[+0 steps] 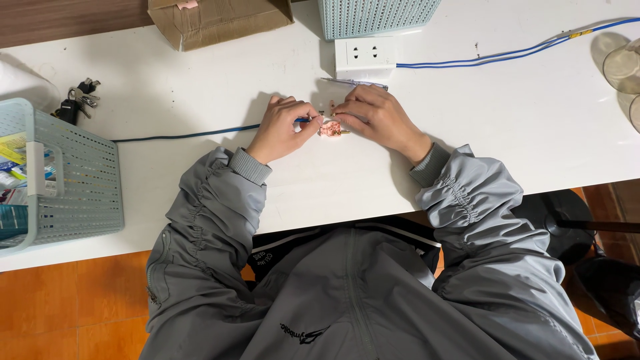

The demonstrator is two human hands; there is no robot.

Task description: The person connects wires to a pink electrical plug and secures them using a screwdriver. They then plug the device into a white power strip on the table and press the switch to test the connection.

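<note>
Head view: both hands meet mid-table, a little toward far edge. Left hand (283, 127) curled, fingertips pinching end of blue cable (187, 135), which trails off toward left edge. Right hand (375, 117) curled too, fingers pressing small pinkish part (330, 129) against white table (200, 73). Part sits between both hands, touching each. White socket block (364, 57) just beyond, near far edge. Pale blue basket (73, 180) at left edge, keys (79, 100) behind it. Cardboard box (217, 20) at far edge.

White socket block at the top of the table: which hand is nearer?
Right. The right hand works just below the white socket block, almost under it. The left hand sits further left and lower, pinching the blue cable by the small pink part.
</note>
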